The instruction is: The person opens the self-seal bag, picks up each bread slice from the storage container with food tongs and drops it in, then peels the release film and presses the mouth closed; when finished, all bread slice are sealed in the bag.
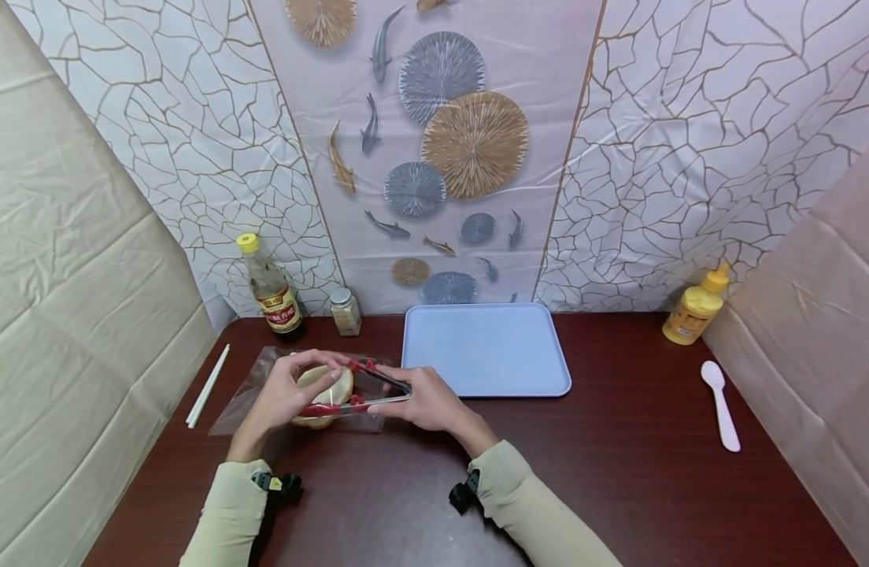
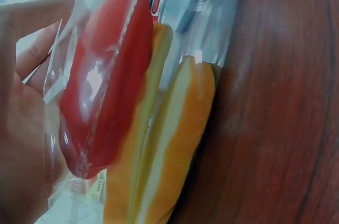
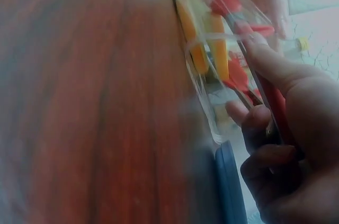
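Observation:
My right hand [image 1: 430,400] grips a pair of tongs [image 3: 273,97] with red heads. Those heads reach into a clear plastic bag [image 1: 243,409], spread on either side of the bread. Inside the bag are two pieces of bread [image 2: 177,144] with brown crusts and pale cut faces, close together. My left hand [image 1: 279,398] holds the bag around the bread, its thumb and fingers bent over the plastic. In the left wrist view one red tong head [image 2: 108,81] lies beside the bread, under the film. Part of the left hand shows through the plastic.
A blue tray [image 1: 486,350] lies right of the bag. Behind stand a yellow-capped sauce bottle [image 1: 275,295] and a small jar [image 1: 345,313]. White chopsticks [image 1: 208,387] lie at left; a yellow squeeze bottle [image 1: 695,309] and a white spoon [image 1: 721,408] are at far right.

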